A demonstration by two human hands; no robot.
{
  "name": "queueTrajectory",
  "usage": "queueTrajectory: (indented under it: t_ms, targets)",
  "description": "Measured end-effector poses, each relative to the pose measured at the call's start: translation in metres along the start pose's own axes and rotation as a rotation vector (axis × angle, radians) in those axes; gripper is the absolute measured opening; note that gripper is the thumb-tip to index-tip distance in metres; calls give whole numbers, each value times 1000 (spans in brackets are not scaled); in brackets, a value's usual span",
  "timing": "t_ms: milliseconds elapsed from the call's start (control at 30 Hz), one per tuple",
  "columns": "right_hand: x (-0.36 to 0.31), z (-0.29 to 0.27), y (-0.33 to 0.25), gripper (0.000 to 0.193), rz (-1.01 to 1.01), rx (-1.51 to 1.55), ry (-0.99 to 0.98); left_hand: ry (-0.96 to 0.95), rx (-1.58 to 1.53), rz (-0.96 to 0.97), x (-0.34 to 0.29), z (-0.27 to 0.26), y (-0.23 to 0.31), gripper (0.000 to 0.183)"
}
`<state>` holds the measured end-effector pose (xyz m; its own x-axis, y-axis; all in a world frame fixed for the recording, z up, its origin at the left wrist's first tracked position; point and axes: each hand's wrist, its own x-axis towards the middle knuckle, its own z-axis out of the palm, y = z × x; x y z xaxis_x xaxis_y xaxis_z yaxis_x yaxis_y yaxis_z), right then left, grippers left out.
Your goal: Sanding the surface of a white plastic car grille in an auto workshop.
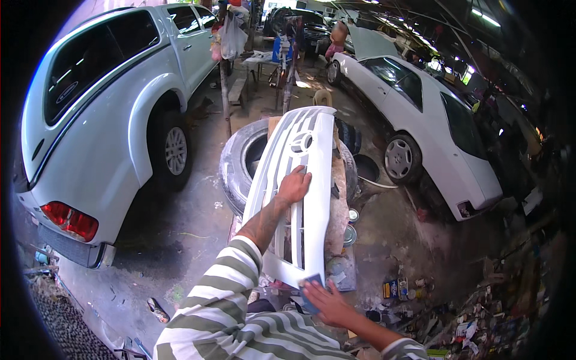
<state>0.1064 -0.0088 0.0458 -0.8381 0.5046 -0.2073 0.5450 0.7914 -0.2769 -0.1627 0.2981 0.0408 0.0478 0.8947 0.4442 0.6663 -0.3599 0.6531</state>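
A white car grille (322, 198) with long slats and a round badge lies lengthwise in front of me on a propped support. My left hand (295, 185) grips one of its inner slats below the badge, fingers curled over the bar. At the grille's near end, my right hand (327, 303) presses a blue-grey sheet of sandpaper (311, 293) against the corner, its fingers laid over the sheet. Part of the sheet is hidden under the fingers.
Worn tyres (235, 165) and a board (339, 219) lie beneath the grille. A white pickup (90, 132) stands left, a white car (414, 114) right. Cans (349, 235) sit beside the board. Clutter (468, 318) covers the lower right floor. A person (338, 41) is far back.
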Motion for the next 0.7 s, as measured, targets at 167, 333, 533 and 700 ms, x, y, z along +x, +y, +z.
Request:
queueTrajectory:
  t_ms: [167,333,533,700]
  targets:
    - [-10,1,-9,88,13,-62,1,-38,19,-77,-2,0,1,51]
    - [32,-16,-26,83,-52,-114,2,-11,-16,5,2,1,6,55]
    - [10,-27,-21,83,-22,-101,-48,-60,26,-68,-2,-6,3,54]
    - [48,-34,-25,82,-61,-109,2,-63,3,-51,4,3,6,54]
